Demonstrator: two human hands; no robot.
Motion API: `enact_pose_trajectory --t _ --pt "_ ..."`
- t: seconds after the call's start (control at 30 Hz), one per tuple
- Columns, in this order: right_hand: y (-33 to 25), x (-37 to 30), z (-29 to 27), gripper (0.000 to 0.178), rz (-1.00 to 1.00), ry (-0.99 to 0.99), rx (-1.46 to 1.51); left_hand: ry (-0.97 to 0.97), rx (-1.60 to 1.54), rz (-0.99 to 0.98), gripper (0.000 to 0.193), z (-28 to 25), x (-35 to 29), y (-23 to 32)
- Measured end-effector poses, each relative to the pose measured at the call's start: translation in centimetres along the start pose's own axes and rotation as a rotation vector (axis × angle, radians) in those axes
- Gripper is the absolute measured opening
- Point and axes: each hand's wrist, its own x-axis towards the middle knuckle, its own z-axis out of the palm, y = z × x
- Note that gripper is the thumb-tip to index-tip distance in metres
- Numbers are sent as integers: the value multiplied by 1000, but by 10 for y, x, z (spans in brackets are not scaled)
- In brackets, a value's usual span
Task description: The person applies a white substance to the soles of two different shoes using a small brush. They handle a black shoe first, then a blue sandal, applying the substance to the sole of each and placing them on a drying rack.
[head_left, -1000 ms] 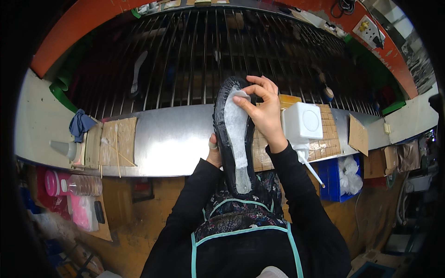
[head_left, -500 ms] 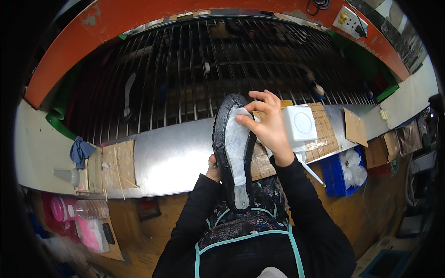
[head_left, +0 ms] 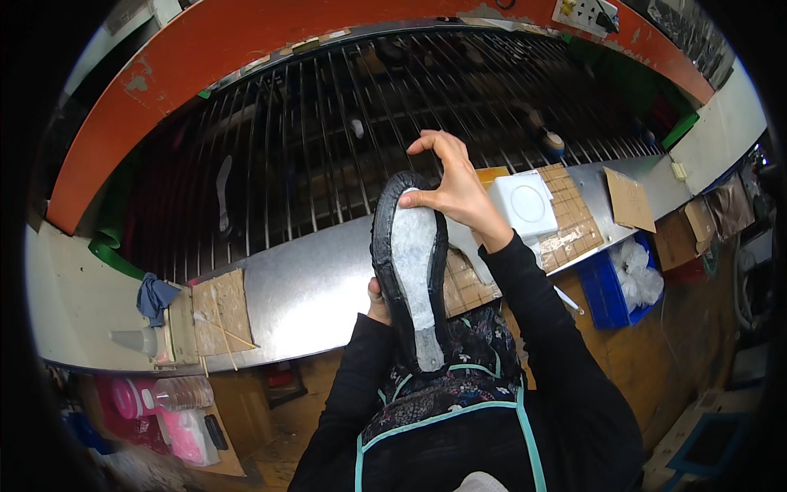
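Over the silver metal tabletop's (head_left: pixel 299 307) near edge, the left hand (head_left: pixel 378 302) grasps the side of a glossy black, sole-up shoe upper (head_left: pixel 383 246), probably light, semi-stiff, best held there. The right hand (head_left: pixel 461 193), earlier pinching the thin white fibrous strip (head_left: pixel 413 250), now has fingers spread, thumb touching its toe end.

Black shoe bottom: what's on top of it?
On the black shoe bottom: a white strip, right hand at its far end, and a grey piece nearer. What the strip covers can't be seen.

Left of the shoe (head_left: pixel 414 261) there's room; container (head_left: pixel 525 207) right.
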Motion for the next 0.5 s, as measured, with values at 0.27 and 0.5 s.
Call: enact_pose_trajectory --t 0.27,0.5 --pt "-10 -39 -16 38 -269 38 -151 -21 50 82 112 3 3 2" --pt "-34 -83 -11 19 -295 -91 -162 -5 16 105 110 7 8 7"
